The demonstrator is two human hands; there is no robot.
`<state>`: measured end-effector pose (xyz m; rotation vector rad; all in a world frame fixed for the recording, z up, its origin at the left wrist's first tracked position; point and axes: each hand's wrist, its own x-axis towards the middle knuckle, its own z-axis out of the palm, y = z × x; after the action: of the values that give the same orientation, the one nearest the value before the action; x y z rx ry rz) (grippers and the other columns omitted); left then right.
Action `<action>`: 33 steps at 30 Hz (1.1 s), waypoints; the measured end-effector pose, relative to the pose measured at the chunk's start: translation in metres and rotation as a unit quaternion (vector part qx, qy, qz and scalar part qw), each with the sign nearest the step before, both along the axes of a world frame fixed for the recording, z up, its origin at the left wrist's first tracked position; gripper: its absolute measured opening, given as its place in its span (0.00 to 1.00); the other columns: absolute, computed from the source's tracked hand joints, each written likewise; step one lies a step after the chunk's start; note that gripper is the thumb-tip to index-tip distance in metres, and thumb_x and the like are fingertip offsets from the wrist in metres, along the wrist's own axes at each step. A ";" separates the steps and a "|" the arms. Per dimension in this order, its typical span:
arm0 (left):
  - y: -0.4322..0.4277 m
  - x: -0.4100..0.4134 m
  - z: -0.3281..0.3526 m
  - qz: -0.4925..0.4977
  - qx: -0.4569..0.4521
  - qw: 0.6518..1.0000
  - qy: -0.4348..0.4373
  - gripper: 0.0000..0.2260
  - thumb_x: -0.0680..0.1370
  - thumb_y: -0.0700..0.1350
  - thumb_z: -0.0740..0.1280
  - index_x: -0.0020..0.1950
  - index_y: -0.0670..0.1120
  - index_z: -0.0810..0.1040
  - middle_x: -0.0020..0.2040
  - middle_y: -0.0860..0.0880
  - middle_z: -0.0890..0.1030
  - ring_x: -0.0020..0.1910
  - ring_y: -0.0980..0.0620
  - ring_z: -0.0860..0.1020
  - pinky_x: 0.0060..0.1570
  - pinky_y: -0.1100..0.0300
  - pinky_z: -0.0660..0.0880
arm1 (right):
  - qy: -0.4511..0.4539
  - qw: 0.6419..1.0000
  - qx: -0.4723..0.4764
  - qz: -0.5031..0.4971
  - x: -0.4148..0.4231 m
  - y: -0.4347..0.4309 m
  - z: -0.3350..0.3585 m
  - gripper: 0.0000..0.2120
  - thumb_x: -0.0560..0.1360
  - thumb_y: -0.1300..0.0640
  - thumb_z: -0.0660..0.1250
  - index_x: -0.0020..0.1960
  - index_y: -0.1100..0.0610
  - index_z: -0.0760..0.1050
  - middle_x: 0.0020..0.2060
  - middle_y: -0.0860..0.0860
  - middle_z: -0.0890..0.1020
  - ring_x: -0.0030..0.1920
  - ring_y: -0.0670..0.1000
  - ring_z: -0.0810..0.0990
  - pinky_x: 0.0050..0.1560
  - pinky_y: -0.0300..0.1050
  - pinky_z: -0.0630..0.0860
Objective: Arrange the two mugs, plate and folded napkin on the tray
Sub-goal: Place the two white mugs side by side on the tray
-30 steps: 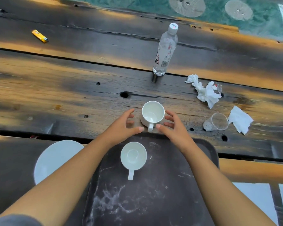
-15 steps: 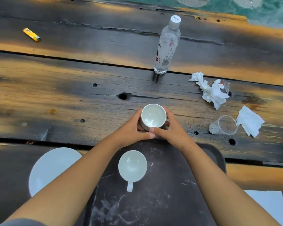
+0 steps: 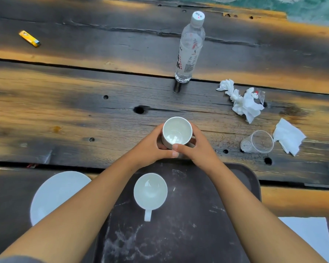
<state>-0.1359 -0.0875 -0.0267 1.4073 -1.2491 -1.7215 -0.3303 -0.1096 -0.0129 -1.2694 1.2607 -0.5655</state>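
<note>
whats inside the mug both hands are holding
The held mug looks empty: only its glossy white bottom shows. The left hand and right hand wrap its sides; its base is hidden.

A clear water bottle [image 3: 190, 48] is standing upright on the weathered wooden table [image 3: 84, 114]. A yellow lighter [image 3: 29, 38] is lying well apart to its left; crumpled tissue [image 3: 243, 103] and a tipped clear plastic cup [image 3: 257, 142] are lying to its right.

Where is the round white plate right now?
Head view, lower left: the round white plate lies on the dark wood just left of the dark scuffed tray, not on it, level with the white mug standing on that tray.
</note>
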 end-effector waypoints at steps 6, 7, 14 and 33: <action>0.001 -0.012 0.021 -0.008 -0.012 1.000 -0.004 0.38 0.69 0.41 0.82 0.72 0.65 0.68 0.64 0.64 0.78 0.59 0.54 0.83 0.52 0.64 0.80 | -0.013 1.000 -0.012 -0.014 -0.015 0.008 0.019 0.32 0.71 0.59 0.78 0.70 0.43 0.71 0.54 0.26 0.78 0.56 0.29 0.77 0.48 0.22 0.73; 0.003 -0.015 0.025 -0.008 -0.015 1.000 -0.003 0.39 0.70 0.41 0.82 0.74 0.62 0.68 0.64 0.63 0.78 0.59 0.55 0.83 0.51 0.65 0.80 | -0.014 1.000 -0.017 -0.016 -0.018 0.010 0.023 0.32 0.71 0.59 0.78 0.70 0.43 0.71 0.55 0.27 0.79 0.56 0.29 0.77 0.48 0.22 0.73; 0.024 -0.043 0.057 -0.016 -0.040 0.999 0.003 0.41 0.69 0.42 0.82 0.75 0.62 0.67 0.66 0.61 0.77 0.58 0.54 0.84 0.54 0.60 0.82 | -0.007 0.998 -0.053 -0.021 -0.046 0.034 0.057 0.32 0.72 0.58 0.78 0.70 0.41 0.71 0.60 0.34 0.79 0.59 0.31 0.77 0.50 0.23 0.73; 0.117 -0.094 0.075 -0.013 -0.020 1.000 -0.005 0.41 0.70 0.44 0.82 0.76 0.62 0.64 0.68 0.63 0.75 0.59 0.61 0.81 0.49 0.73 0.77 | 0.041 0.997 -0.060 -0.012 -0.094 0.121 0.074 0.32 0.65 0.49 0.78 0.61 0.24 0.70 0.60 0.32 0.79 0.63 0.37 0.77 0.65 0.47 0.75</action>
<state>-0.2299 0.0297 0.0479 1.3843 -1.3055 -1.6979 -0.4242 0.0118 0.0612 -1.3910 1.3276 -0.6182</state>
